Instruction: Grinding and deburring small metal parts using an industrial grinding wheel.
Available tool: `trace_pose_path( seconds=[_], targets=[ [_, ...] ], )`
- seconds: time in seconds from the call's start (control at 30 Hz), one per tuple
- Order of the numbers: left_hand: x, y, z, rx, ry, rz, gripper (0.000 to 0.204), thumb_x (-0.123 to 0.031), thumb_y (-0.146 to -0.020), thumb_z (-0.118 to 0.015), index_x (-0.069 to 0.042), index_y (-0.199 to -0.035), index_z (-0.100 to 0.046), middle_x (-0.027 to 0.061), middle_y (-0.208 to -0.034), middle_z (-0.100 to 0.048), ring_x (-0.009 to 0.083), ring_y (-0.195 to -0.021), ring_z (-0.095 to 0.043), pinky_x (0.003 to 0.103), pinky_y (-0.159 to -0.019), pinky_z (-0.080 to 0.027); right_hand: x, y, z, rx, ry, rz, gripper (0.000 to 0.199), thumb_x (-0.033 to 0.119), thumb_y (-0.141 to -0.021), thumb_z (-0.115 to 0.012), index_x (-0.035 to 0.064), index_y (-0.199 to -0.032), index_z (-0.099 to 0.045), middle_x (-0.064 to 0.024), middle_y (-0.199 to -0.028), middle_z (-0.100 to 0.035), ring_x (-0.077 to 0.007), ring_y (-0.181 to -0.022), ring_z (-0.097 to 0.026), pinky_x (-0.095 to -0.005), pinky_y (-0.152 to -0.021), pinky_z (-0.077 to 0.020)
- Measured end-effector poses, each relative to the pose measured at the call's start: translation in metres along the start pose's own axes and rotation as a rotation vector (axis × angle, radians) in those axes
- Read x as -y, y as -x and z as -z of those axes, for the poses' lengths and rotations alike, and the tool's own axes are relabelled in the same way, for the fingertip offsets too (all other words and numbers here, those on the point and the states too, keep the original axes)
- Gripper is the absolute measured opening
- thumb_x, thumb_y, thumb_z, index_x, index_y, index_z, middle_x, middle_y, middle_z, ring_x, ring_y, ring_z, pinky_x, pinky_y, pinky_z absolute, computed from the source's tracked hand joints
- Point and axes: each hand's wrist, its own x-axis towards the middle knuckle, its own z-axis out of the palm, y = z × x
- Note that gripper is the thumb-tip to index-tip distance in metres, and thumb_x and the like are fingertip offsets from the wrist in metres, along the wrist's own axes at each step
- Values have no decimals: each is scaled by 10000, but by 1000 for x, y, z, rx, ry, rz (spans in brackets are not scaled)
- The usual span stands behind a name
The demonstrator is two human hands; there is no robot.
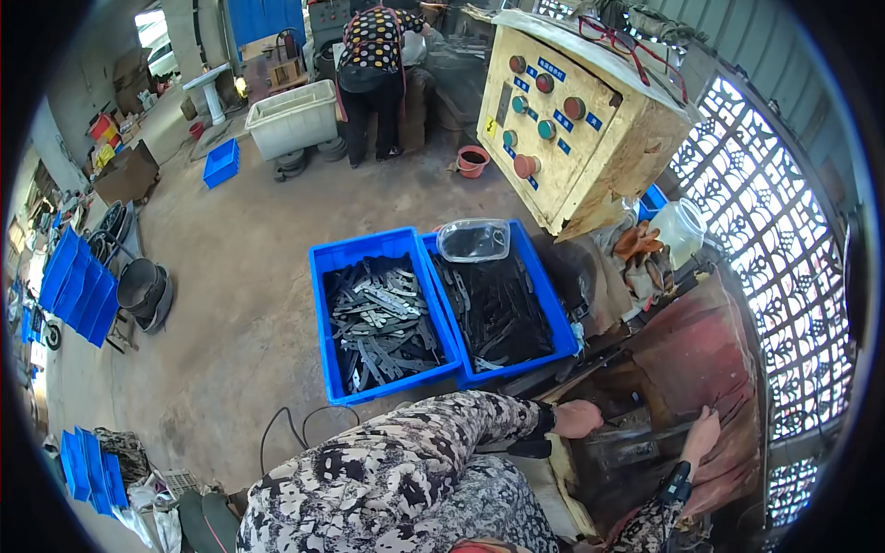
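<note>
My left hand (578, 419), in a dark-cuffed camouflage sleeve, is closed at the left side of a dark, greasy work area (618, 456). Whatever lies in its fingers is too small to name. My right hand (702, 436), with a dark band (678, 481) at the wrist, is raised at the right side with thumb and fingers pinched together. A small dark bit seems to show at its fingertips, but its kind is unclear. Just beyond that hand is a stained reddish sheet (705, 355). Flat metal strips (383, 318) fill the blue crate (334, 382) on the left; darker strips (489, 309) lie in the other crate (553, 318).
A clear plastic tub (474, 241) rests on the right crate's far end. A yellowed control box (553, 120) with several buttons stands ahead, glasses (613, 37) on top. Orange gloves (638, 240) lie near a patterned window grille (774, 230). Farther off, a person (373, 74) bends near a white tub (293, 120).
</note>
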Motion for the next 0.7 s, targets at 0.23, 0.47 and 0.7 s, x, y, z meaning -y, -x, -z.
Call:
trace_pose_path(
  seconds=[0.23,0.47,0.7],
  targets=[
    [1,-1,0,1,-7,2,167,-88,-681,-563,-20,-801,-658,201,-809,-633,377,-825,-621,440,-729,-511,-6,-3,-6,-7,-14,14,383,324,-955,-472,-24,-1031,-611,-269,-921,-642,-439,-877,-608,-496,-739,-471],
    [-8,0,5,33,-11,19,168,-85,-683,-561,-24,-805,-659,192,-813,-641,373,-820,-626,438,-732,-515,-11,-2,-8,-31,-13,7,388,329,-957,-469,-22,-1042,-612,-270,-915,-642,-438,-868,-609,-498,-734,-470],
    [-13,5,8,55,-37,16,156,-82,-684,-562,-33,-798,-657,182,-825,-645,357,-828,-632,424,-738,-517,-6,5,-1,2,-9,-18,389,333,-959,-463,-17,-1038,-612,-269,-915,-643,-440,-868,-609,-502,-732,-471]
  ],
)
